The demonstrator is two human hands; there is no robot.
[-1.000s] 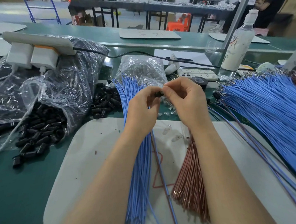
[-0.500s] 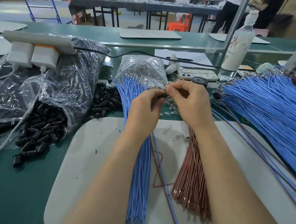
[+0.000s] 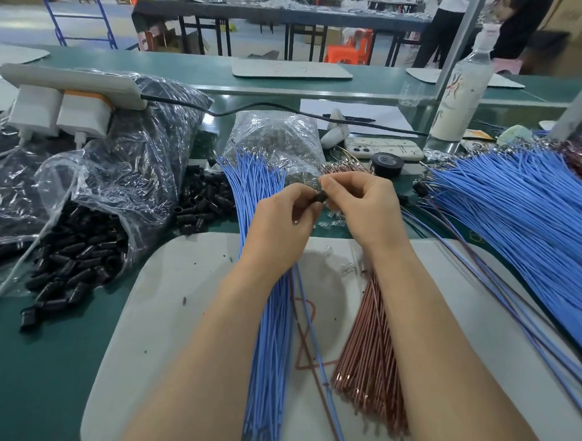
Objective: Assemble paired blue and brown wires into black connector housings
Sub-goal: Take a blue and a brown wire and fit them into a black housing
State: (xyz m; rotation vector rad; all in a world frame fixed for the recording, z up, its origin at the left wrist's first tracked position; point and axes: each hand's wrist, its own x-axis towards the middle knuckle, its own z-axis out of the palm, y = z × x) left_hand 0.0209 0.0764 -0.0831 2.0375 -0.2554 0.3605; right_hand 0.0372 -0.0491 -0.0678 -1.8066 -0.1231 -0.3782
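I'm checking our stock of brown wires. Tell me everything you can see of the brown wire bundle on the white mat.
The brown wire bundle is a sheaf of many thin, glossy copper-brown insulated wires lying flat on the white mat. It narrows under the right hand, whose forearm crosses above it, and fans out toward the person, its near ends ragged. Beyond the hand, the far ends carry small metal terminals. It lies right of the blue wire bundle, apart.

Black connector housing (image 3: 319,197), largely hidden between the pinching fingers (image 3: 331,188), details indiscernible.
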